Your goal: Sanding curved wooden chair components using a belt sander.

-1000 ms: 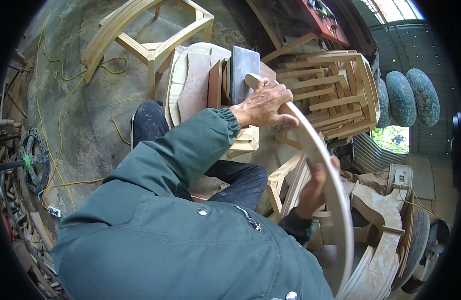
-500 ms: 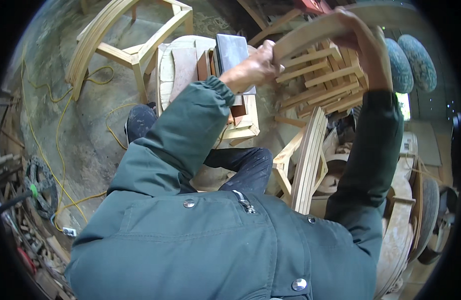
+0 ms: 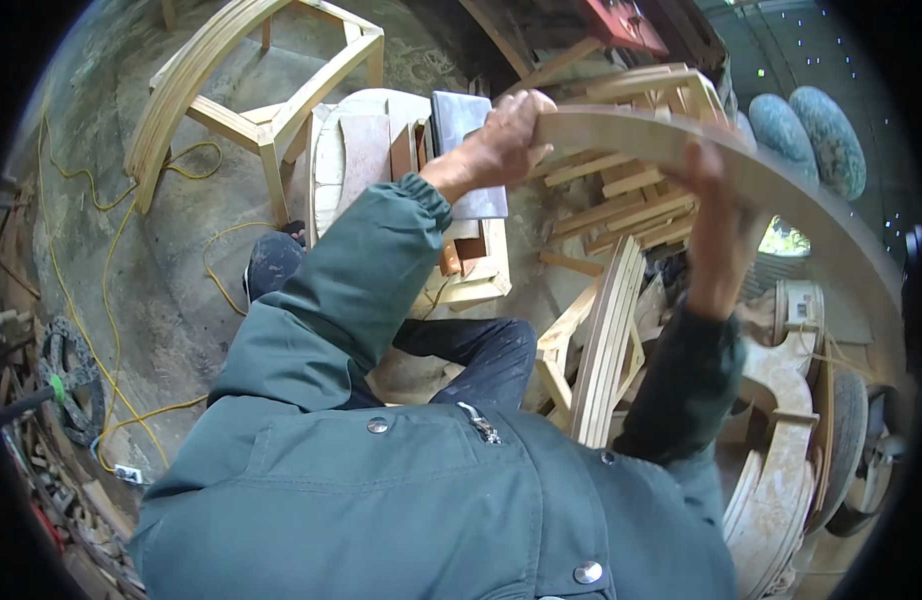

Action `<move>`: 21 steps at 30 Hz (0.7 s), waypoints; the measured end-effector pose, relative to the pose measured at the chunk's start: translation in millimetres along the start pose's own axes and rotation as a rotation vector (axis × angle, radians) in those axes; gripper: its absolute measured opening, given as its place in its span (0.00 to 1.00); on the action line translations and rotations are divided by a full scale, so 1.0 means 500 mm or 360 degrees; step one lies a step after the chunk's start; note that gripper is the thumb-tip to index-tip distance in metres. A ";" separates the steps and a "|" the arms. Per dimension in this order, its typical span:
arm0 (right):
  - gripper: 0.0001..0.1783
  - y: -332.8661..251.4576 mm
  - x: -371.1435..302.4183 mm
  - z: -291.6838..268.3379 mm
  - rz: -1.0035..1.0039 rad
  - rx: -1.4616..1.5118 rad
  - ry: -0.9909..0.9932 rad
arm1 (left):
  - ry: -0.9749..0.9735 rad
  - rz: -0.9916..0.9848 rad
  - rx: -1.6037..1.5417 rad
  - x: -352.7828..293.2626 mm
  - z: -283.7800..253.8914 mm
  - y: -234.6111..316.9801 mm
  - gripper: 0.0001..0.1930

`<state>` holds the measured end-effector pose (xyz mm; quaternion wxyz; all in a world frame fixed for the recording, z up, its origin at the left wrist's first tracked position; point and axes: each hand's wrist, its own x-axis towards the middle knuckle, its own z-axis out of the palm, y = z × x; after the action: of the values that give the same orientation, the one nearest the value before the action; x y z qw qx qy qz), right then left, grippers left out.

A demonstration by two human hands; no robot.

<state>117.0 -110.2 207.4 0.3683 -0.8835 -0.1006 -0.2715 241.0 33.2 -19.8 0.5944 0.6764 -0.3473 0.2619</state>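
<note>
A long curved wooden strip (image 3: pixel 626 135) arches across the upper right, out to the right rim of the view. My left hand (image 3: pixel 501 140) is closed round its left end. Further along the strip, my right hand (image 3: pixel 719 215) grips it from below, its fingers lapping over the wood; motion smears them. Below my left hand stands a low workbench (image 3: pixel 493 265) with a grey flat block (image 3: pixel 461 125) on it. Thin curved wooden pieces (image 3: pixel 365 165) lie left of the block.
A curved wooden frame (image 3: pixel 316 85) stands at the far left, with a yellow cord (image 3: pixel 111 330) on the floor. Right of the bench are stacked wooden slats (image 3: pixel 631 215) and an upright frame (image 3: pixel 606 345). Carved wooden parts (image 3: pixel 781 440) and two blue-green rounded objects (image 3: pixel 826 140) stand further right.
The strip has swung down on its right side, so more of its length shows. My right hand has come down and slightly left; my left hand has shifted a little left and down.
</note>
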 end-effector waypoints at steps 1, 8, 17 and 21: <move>0.19 0.017 -0.042 -0.007 -0.0069 -0.0146 0.0040 | 0.0006 -0.0014 0.0084 -0.003 0.004 -0.005 0.19; 0.19 0.101 -0.229 0.014 0.0304 0.0377 0.0195 | -0.0035 0.0115 0.0272 -0.027 0.021 -0.005 0.25; 0.22 0.011 0.118 -0.024 0.0170 0.0163 -0.0247 | -0.0259 -0.0646 0.0130 0.017 0.018 0.045 0.23; 0.24 0.002 0.276 0.060 0.0039 0.0052 -0.0720 | -0.0392 -0.1020 -0.0223 0.036 -0.030 0.027 0.32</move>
<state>244.5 -92.9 266.0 0.3539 -0.9169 -0.1741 -0.0603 242.7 44.3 4.7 0.6451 0.7351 -0.2035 -0.0461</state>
